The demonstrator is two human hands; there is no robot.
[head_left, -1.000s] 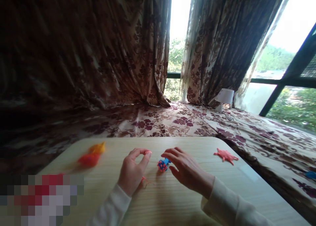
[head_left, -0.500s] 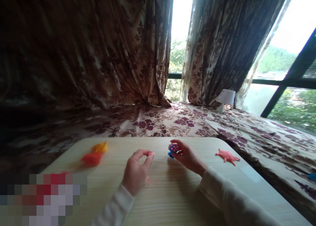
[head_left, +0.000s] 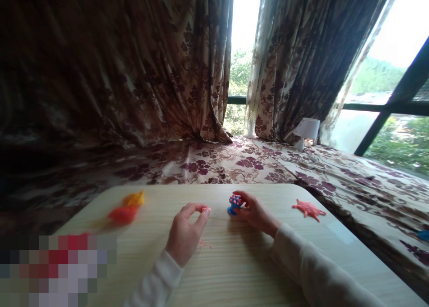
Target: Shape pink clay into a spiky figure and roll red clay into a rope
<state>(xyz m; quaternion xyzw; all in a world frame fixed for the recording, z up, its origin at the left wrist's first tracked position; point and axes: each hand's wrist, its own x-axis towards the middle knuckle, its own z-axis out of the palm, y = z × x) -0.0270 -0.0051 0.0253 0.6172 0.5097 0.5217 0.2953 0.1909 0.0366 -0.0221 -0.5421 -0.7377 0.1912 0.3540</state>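
Note:
My right hand (head_left: 255, 212) holds a small blue clay figure with a red dotted top (head_left: 234, 203), standing it upright on the pale wooden table (head_left: 234, 271). My left hand (head_left: 185, 233) rests beside it on the table, thumb and forefinger pinched on a tiny pink bit of clay (head_left: 205, 209). A thin pink scrap (head_left: 205, 244) lies on the table under the left hand.
An orange and red clay shape (head_left: 125, 208) lies at the table's left. A pink starfish-like clay piece (head_left: 309, 208) lies at the right. Beyond the table's far edge are a floral-covered bench (head_left: 234, 161), a small white lamp (head_left: 306, 132), and heavy curtains (head_left: 134, 65).
My right hand picked up the blue dotted figure, carried it a little away from me and set it upright. The left hand stayed pinched in place.

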